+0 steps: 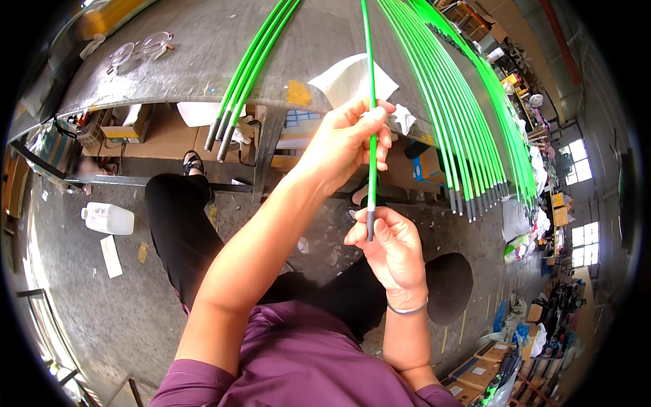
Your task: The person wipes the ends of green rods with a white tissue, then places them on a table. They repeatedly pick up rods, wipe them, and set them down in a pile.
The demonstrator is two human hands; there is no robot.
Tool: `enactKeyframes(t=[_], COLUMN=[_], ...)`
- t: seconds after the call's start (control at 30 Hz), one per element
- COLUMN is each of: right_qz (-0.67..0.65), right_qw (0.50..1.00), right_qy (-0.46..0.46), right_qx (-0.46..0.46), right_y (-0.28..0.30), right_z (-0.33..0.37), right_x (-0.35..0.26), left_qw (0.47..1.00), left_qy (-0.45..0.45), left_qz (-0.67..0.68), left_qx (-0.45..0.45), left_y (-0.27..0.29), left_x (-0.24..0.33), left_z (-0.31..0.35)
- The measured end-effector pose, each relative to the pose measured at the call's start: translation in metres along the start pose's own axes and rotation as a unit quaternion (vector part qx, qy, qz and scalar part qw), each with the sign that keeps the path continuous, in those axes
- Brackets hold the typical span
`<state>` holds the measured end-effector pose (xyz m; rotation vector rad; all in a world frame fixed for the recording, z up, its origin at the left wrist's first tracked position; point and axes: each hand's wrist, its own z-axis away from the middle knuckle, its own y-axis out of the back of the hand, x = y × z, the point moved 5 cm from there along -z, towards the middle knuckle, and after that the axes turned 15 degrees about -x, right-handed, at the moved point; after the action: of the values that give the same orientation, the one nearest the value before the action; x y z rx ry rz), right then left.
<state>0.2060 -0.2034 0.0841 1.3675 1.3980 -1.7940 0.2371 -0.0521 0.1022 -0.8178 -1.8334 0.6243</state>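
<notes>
A long green rod [368,41] with a dark grey end runs over the table edge toward me. Midway along the part nearest me, my left hand [344,141] is closed round it, the thumb and forefinger pinching it. Lower down, my right hand [395,252], with a bangle at its wrist, pinches the dark end between thumb and fingers. A white cloth or paper [339,80] lies on the table behind the rod. To the left rest 3 similar green rods [254,64], their dark ends past the edge. Many more green rods [441,115] lie side by side at the right.
Eyeglasses [139,49] lie on the grey table [196,41] at the far left. Yellow patches mark its front edge. Boxes sit on a shelf below. A white jug [108,218] stands on the floor at left. Cartons and clutter [485,366] fill the right side.
</notes>
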Motion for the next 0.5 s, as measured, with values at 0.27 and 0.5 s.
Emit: enactKeyframes(t=[0.27, 0.5], right_qz=[0.308, 0.557], right_qw=[0.949, 0.796], right_qy=[0.018, 0.055], right_qx=[0.068, 0.230], right_y=[0.021, 0.085], right_z=[-0.012, -0.051], right_x=[-0.045, -0.104], left_qw=[0.998, 0.993], left_qy=[-0.039, -0.064], left_qz=[-0.050, -0.098], left_qx=[0.009, 0.020], left_y=[0.004, 0.000], left_x=[0.023, 0.033], left_z=[0.012, 0.007])
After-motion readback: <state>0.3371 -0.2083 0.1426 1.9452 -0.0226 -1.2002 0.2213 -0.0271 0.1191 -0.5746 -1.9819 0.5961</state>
